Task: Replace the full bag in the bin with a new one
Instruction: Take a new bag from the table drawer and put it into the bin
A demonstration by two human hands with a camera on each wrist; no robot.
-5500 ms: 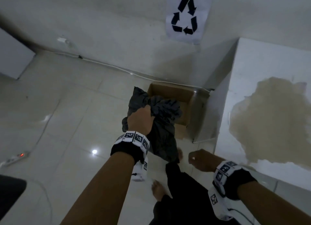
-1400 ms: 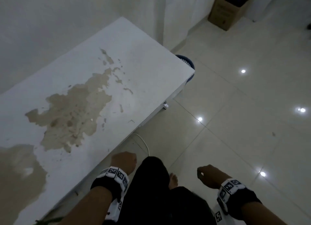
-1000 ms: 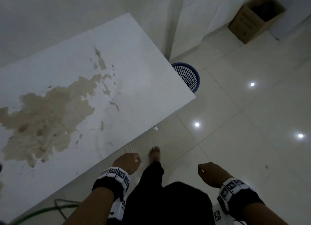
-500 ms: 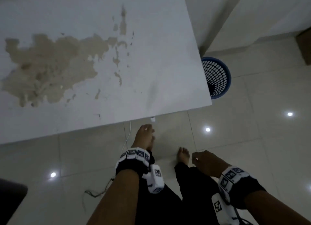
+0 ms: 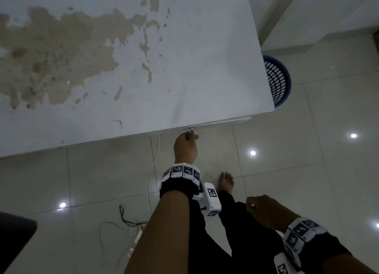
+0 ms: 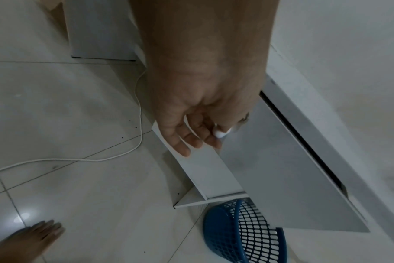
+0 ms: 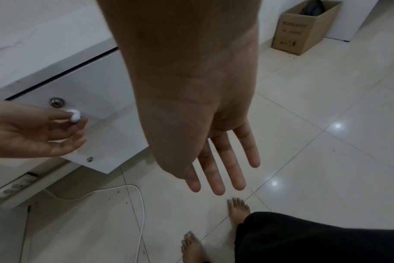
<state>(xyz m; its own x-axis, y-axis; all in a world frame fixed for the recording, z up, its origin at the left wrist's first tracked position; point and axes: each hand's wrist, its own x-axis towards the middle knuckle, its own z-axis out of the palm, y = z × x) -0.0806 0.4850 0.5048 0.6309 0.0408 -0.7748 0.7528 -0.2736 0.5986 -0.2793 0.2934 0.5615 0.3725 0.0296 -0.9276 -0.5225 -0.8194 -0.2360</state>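
Note:
My left hand (image 5: 189,138) reaches under the front edge of the white desk (image 5: 184,58) and pinches a small white knob (image 6: 222,133) on the drawer front (image 6: 281,178). The right wrist view shows that knob (image 7: 74,115) just below a round metal lock (image 7: 56,102). A dark gap runs along the drawer's top edge. The blue mesh bin (image 5: 281,81) stands on the floor at the desk's right end, with no bag visible in it. My right hand (image 7: 225,169) hangs free over the tiles, fingers straight, holding nothing. A dark bag (image 7: 313,8) sits in a cardboard box (image 7: 304,30) by the far wall.
A white cable (image 5: 152,165) runs across the tiles under the desk, near a power strip (image 7: 13,185) and thin black wires (image 5: 125,218). My bare feet (image 7: 237,211) stand close to the drawer. A dark object (image 5: 14,236) sits at the lower left.
I turned from the cardboard box to the desk. My left hand, which held the dark bag, has since risen from my side to the drawer knob and pinched it. The right hand stayed low.

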